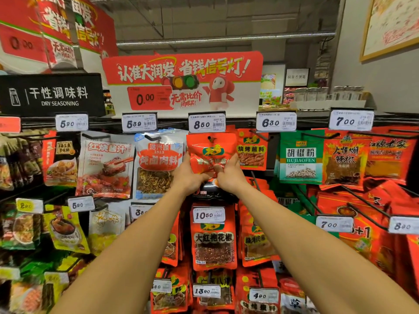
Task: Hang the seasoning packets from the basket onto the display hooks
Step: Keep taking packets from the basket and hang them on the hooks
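Note:
A red seasoning packet (209, 152) with a green and yellow logo hangs at the top row, its hole on the black display hook (212, 138) under the 8.50 price tag (206, 123). My left hand (189, 175) holds the packet's lower left edge, fingers up along its side. My right hand (227, 174) grips the lower right part, thumb on the front. Both arms reach up from the bottom of the view. The basket is out of view.
Packed hooks surround the spot: a white and red packet (158, 164) to the left, a red barbecue packet (251, 150) to the right, a green pepper packet (300, 157) further right. More red packets (213, 241) hang below. A red promotional sign (183, 82) stands above.

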Action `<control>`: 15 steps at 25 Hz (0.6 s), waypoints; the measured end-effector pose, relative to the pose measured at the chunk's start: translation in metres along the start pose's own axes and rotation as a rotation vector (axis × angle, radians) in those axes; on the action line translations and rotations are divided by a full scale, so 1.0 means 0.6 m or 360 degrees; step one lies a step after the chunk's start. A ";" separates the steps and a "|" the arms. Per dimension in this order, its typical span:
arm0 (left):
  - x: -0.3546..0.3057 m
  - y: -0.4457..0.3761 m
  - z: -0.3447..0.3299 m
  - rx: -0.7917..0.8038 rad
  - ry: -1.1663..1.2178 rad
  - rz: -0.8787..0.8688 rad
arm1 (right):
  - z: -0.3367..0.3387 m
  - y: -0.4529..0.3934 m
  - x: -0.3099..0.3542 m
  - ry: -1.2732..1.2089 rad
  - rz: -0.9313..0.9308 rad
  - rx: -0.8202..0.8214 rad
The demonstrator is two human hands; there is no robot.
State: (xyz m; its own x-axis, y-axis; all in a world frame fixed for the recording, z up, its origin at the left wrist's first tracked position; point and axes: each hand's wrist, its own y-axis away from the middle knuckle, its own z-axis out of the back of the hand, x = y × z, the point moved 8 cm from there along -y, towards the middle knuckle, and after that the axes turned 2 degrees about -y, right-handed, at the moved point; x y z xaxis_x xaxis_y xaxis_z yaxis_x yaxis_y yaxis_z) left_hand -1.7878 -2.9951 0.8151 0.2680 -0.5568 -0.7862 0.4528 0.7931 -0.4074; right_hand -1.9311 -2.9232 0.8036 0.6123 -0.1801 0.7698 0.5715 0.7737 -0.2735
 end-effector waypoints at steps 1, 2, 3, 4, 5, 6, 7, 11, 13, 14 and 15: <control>0.000 0.005 0.000 -0.0024 -0.0049 0.0011 | 0.004 0.004 0.001 -0.0006 0.0001 0.0007; 0.000 0.011 -0.001 -0.0037 -0.0075 0.0017 | 0.010 0.010 0.001 -0.0024 0.0004 0.0015; 0.000 0.020 -0.001 -0.0037 -0.0095 0.0020 | 0.017 0.017 -0.001 -0.0038 0.0011 0.0019; 0.001 0.029 -0.001 -0.0033 -0.0107 0.0024 | 0.022 0.026 -0.005 -0.0041 0.0015 0.0020; 0.002 0.038 0.000 -0.0031 -0.0116 0.0043 | 0.028 0.036 -0.010 -0.0042 0.0004 0.0025; 0.004 0.046 0.004 -0.0035 -0.0118 0.0064 | 0.034 0.047 -0.014 -0.0061 -0.0017 0.0028; 0.005 0.057 0.010 -0.0039 -0.0125 0.0078 | 0.042 0.059 -0.017 -0.0109 -0.0021 0.0011; -0.014 0.105 0.038 -0.0085 -0.0122 0.0001 | 0.094 0.116 -0.013 -0.0317 0.0046 -0.0281; -0.020 0.131 0.058 -0.0139 -0.0109 -0.0036 | 0.127 0.151 -0.017 -0.0404 0.0095 -0.0475; -0.022 0.144 0.068 -0.0160 -0.0094 -0.0048 | 0.138 0.167 -0.023 -0.0506 0.0105 -0.0500; -0.019 0.158 0.077 -0.0153 -0.0015 -0.0042 | 0.139 0.183 -0.031 -0.0630 0.0089 -0.0453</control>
State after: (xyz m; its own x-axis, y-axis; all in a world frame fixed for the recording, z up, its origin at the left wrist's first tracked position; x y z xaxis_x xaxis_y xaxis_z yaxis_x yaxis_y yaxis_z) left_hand -1.7084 -2.9249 0.8069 0.2652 -0.5797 -0.7705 0.3762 0.7980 -0.4709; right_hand -1.9254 -2.7841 0.8072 0.4234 0.1442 0.8944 0.7042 0.5687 -0.4250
